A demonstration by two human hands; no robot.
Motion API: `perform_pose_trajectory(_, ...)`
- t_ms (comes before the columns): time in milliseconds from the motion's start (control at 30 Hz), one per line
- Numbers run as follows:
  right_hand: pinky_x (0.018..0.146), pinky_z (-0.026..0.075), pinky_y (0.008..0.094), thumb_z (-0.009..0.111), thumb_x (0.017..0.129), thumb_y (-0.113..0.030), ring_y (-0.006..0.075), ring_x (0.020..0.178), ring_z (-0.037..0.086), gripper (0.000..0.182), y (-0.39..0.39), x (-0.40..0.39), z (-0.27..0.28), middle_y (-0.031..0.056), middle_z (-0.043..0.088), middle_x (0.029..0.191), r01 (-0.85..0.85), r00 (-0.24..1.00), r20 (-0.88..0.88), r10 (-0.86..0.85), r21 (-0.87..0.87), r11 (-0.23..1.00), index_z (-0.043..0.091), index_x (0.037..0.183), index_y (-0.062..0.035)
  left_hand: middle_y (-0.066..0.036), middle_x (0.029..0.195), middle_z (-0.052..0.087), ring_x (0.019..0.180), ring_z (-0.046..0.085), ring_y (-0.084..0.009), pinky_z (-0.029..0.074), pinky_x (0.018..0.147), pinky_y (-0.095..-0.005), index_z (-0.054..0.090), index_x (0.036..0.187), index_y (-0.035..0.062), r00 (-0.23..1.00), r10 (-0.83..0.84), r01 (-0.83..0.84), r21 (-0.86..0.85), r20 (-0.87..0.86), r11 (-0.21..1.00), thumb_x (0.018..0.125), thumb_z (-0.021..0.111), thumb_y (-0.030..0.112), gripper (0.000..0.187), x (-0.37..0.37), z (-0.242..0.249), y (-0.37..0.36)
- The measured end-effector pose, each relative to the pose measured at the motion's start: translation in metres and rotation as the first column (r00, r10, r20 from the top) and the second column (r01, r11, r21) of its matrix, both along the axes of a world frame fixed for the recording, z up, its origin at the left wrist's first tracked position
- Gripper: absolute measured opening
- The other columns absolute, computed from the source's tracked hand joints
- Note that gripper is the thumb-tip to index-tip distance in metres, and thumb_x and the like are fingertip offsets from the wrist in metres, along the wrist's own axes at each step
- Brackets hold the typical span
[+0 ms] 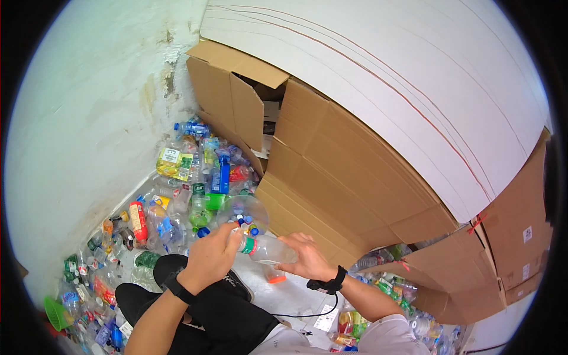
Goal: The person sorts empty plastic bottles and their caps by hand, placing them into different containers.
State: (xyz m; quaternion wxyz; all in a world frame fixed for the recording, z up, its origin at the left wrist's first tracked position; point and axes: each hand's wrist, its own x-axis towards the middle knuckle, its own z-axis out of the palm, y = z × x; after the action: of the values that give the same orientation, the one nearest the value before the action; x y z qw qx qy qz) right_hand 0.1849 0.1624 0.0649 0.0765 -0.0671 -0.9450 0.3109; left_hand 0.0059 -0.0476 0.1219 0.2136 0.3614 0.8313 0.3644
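A clear plastic bottle with a green label band lies nearly level between my two hands, in front of my knees. My left hand is closed round its neck end; whether a cap is there is hidden by the fingers. My right hand holds the bottle's other end, with the thumb and fingers around it. Just beyond my left hand stands a clear round tub with several blue, white and red bottle caps in it. Below the bottle, a small clear container with an orange rim rests on the floor.
Many plastic bottles are heaped along the white wall at left, with more bottles at right. Large cardboard sheets lean ahead under a white board. A green basket stands at far left. A black cable trails near my right wrist.
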Motion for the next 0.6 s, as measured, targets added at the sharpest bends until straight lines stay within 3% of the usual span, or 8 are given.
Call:
perform_pose_trajectory(67,0.097,0.041,0.0439,0.084,0.072,-0.032,0.0351,0.111,0.056,0.066,0.001,0.001,-0.003,0.0153,0.062,0.114,0.009,1.000,0.012,-0.009,-0.022,1.000,0.061,0.128,-0.0048,-0.027,0.113,0.065,0.099,0.066,-0.0407,0.051,0.078,-0.0496,0.060,0.123,0.0030,0.969,-0.135,0.136,-0.007,-0.206,0.991,0.100,0.049,0.037,0.042,-0.005,-0.005,-0.002)
perform_pose_trajectory(200,0.098,0.041,0.0443,0.085,0.071,-0.033,0.0350,0.112,0.056,0.068,0.000,0.003,-0.007,0.0157,0.063,0.115,0.041,0.998,0.050,-0.038,-0.056,0.998,0.062,0.128,-0.0049,-0.027,0.114,0.064,0.101,0.064,-0.0406,0.051,0.079,-0.0500,0.060,0.125,0.0029,0.973,-0.185,0.191,0.028,-0.135,0.981,0.100,0.050,0.037,0.044,-0.013,-0.015,0.004)
perform_pose_trajectory(267,0.098,0.042,0.0445,0.085,0.071,-0.033,0.0350,0.112,0.056,0.068,0.001,0.004,-0.013,0.0157,0.063,0.115,0.048,0.998,0.038,-0.046,-0.062,0.997,0.062,0.128,-0.0048,-0.024,0.105,0.064,0.097,0.064,-0.0428,0.050,0.081,-0.0513,0.060,0.125,0.0028,0.982,-0.101,0.130,0.180,-0.162,0.975,0.100,0.049,0.036,0.043,-0.011,-0.019,0.012)
perform_pose_trajectory(300,0.099,0.042,0.0447,0.085,0.071,-0.034,0.0350,0.113,0.057,0.068,0.002,0.005,-0.016,0.0157,0.063,0.116,0.049,0.999,0.026,-0.047,-0.064,0.997,0.062,0.128,-0.0046,-0.024,0.105,0.064,0.097,0.064,-0.0428,0.050,0.081,-0.0513,0.060,0.125,0.0028,0.982,-0.103,0.131,0.179,-0.160,0.975,0.100,0.049,0.036,0.043,-0.011,-0.018,0.013)
perform_pose_trajectory(367,0.098,0.042,0.0448,0.085,0.071,-0.033,0.0350,0.113,0.057,0.068,0.003,0.004,-0.019,0.0157,0.063,0.117,0.054,0.998,0.019,-0.053,-0.064,0.996,0.062,0.128,-0.0045,-0.022,0.099,0.062,0.095,0.063,-0.0440,0.050,0.082,-0.0516,0.060,0.125,0.0004,0.992,-0.123,0.121,-0.095,-0.012,0.988,0.099,0.048,0.033,0.044,-0.010,0.005,0.018)
perform_pose_trajectory(600,0.096,0.044,0.0432,0.087,0.070,-0.028,0.0350,0.107,0.058,0.065,0.005,0.005,-0.021,0.0153,0.063,0.109,0.077,0.997,-0.011,-0.079,-0.089,0.993,0.063,0.126,-0.0054,-0.021,0.102,0.062,0.089,0.065,-0.0437,0.051,0.079,-0.0509,0.064,0.120,0.0029,0.956,-0.148,0.151,-0.008,-0.253,0.989,0.100,0.048,0.037,0.042,-0.008,-0.013,0.018)
